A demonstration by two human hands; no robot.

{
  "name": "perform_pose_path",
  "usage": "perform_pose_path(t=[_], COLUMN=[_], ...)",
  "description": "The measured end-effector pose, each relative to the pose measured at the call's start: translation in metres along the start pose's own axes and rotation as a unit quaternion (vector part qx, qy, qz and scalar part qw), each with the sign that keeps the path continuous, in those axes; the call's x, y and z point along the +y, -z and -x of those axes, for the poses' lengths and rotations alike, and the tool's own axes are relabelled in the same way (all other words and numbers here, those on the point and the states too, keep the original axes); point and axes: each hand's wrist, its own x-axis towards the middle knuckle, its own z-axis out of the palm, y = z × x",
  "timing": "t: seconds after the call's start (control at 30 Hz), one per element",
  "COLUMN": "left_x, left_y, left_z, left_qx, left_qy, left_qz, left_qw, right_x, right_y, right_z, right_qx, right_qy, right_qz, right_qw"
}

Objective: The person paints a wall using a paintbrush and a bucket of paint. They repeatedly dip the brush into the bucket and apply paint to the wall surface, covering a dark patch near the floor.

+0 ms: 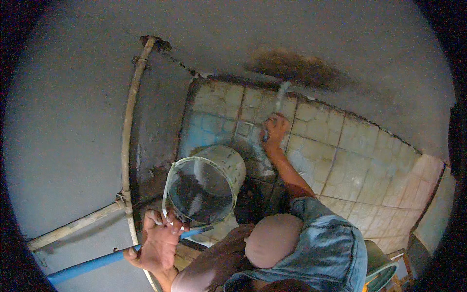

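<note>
- Bucket [232, 164]: pale, round, left of centre, mouth toward the camera; whitish smears on the outer wall. Interior mostly dark, contents unclear.
- Left hand [160, 242]: palm up, at the near-left edge of the bucket. Fingertips curled round the handle [166, 192] close to the rim; thumb well out to the left, off the bucket. Bucket sits just beyond those fingers, far and slightly right of the palm.
- Right hand [276, 129]: far side, down by the tiled floor [357, 175], right of and beyond the bucket, not touching it. Fingers bent; can't tell if they hold anything.
- Pale curved strip [282, 95] just past the right fingers; can't tell what it is.
- Knee [273, 241] and denim sleeve [326, 243] on the near side, right of the bucket.
- Left: whitish upright pipe [130, 112], with a blue pipe [80, 270] near left.
- Green container [382, 260] near right, behind the sleeve, something orange in it.
- Dark stain [296, 68] on the far wall.
</note>
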Motion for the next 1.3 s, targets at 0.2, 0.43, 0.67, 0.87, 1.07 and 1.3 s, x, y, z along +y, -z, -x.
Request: perform_pose_path(t=[0.2, 0.43, 0.67, 0.87, 1.07, 1.3], left_x=[0.001, 0.0, -0.006, -0.003, -0.002, -0.004], left_y=[-0.004, 0.003, 0.011, 0.003, 0.001, -0.016], left_z=[-0.012, -0.003, 0.002, 0.002, -0.006, -0.014], left_qx=[-0.031, -0.013, -0.021, 0.001, -0.032, 0.068], left_qy=[0.02, 0.019, 0.005, 0.007, 0.014, 0.015], left_qz=[-0.003, 0.016, 0.021, -0.006, -0.021, -0.007], left_qw=[0.999, 1.0, 1.0, 1.0, 0.999, 0.998], right_x=[0.033, -0.037, -0.014, -0.018, -0.012, 0.021], right_y=[-0.172, -0.158, -0.047, -0.112, -0.137, -0.012], right_z=[0.009, -0.069, -0.047, -0.024, -0.073, -0.027], right_qx=[-0.035, -0.266, -0.186, -0.243, -0.197, -0.151], right_qy=[0.092, 0.193, 0.159, 0.222, 0.257, 0.11], right_qz=[0.149, -0.066, 0.025, 0.0, -0.017, 0.031], right_qw=[0.984, 0.942, 0.969, 0.944, 0.946, 0.982])
